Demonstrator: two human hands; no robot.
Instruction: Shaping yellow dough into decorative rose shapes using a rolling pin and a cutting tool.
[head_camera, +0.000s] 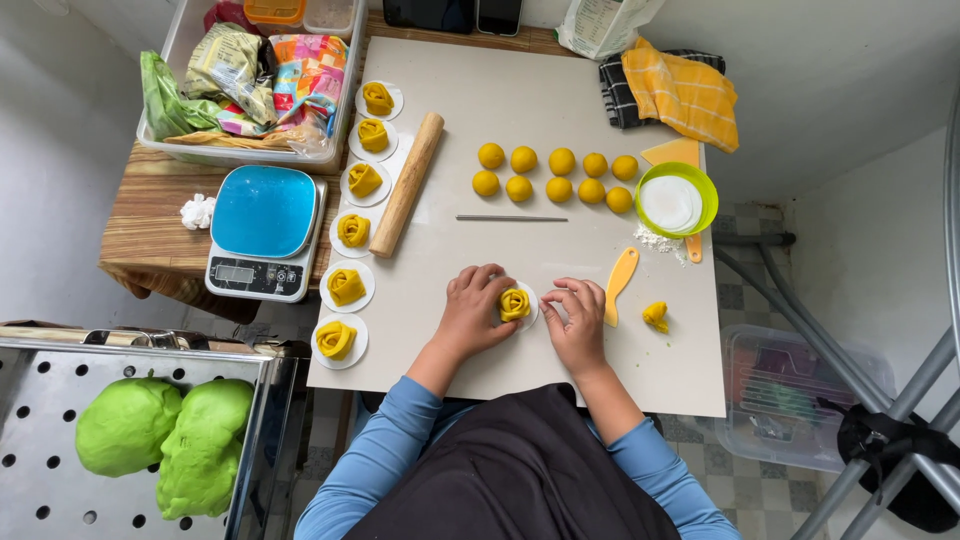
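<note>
The yellow dough rose (515, 303) sits on its white paper round at the desk's (560, 60) near edge, between both hands, left hand (472, 308) cupping it, right hand (575, 318) fingertips pinching the paper's right rim.

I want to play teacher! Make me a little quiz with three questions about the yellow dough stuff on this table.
1. How many finished dough roses sit on paper rounds in the column left of the rolling pin?
2. True or false: the yellow dough balls lie in two rows of five.
3. What lies just right of the right hand? A) the yellow spatula B) the kitchen scale C) the green bowl

Key
1. Six.
2. True.
3. A. The left hand and right hand both touch the rose being shaped between them.
</note>
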